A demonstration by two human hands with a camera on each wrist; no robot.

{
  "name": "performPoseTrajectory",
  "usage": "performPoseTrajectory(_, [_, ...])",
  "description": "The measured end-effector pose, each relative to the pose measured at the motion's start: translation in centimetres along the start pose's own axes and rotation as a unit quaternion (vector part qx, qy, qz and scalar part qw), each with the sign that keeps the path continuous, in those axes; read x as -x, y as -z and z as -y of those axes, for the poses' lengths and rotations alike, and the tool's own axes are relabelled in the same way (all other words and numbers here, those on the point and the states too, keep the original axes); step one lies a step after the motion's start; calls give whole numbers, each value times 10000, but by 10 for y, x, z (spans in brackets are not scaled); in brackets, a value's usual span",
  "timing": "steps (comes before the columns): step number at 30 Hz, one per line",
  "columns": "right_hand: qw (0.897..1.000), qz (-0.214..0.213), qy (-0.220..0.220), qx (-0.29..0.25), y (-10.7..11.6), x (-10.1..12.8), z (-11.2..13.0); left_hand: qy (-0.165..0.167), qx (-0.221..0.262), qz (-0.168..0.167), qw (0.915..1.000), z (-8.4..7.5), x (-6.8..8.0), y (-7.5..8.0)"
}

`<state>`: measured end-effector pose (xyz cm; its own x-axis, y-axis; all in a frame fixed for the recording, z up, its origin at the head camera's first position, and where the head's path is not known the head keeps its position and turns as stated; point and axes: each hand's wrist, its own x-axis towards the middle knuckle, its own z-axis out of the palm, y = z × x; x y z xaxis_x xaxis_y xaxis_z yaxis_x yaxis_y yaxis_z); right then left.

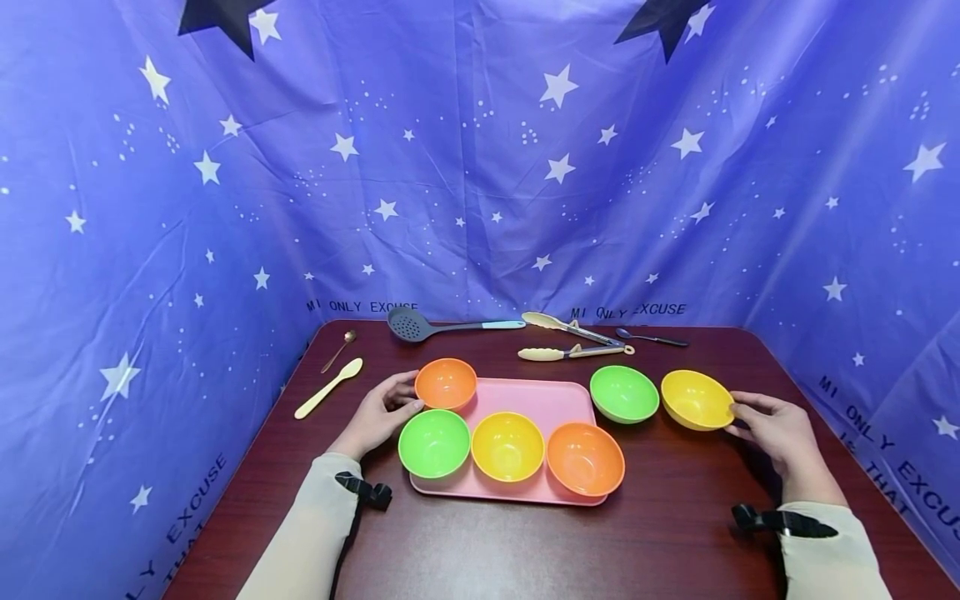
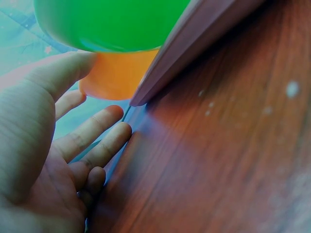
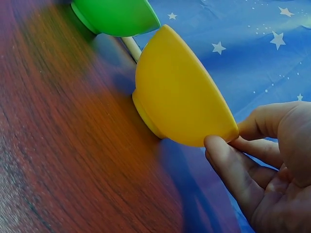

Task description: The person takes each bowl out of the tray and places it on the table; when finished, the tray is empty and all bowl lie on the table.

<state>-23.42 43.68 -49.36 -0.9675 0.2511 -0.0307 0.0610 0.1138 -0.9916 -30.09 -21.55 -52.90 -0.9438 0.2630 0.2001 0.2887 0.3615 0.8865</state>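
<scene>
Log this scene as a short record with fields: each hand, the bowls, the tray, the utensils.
left hand: fingers relaxed, at the orange bowl on the tray's far left corner; contact unclear
right hand: thumb and fingers pinch the rim of the yellow bowl, which stands on the table
tray: pink, holds four bowls: two orange, one green, one yellow
off the tray: green bowl, beside the yellow bowl
far edge: slotted spoon, tongs, dark spoon
left side: cream spoon, thin metal spoon
</scene>
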Motion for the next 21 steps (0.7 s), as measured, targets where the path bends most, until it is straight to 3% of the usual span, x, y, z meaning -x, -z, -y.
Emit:
performPoseTrajectory(6, [9999, -49, 16, 109, -2, 0, 0, -41, 68, 1, 10000, 0, 1, -1])
performPoseTrajectory(15, [9930, -328, -74, 1131, -6, -1, -1, -40, 22, -13, 10000, -1, 1, -1])
performPoseTrajectory(21, [9932, -340, -168, 1102, -5, -1, -1, 21, 0, 13, 10000, -2, 1, 0])
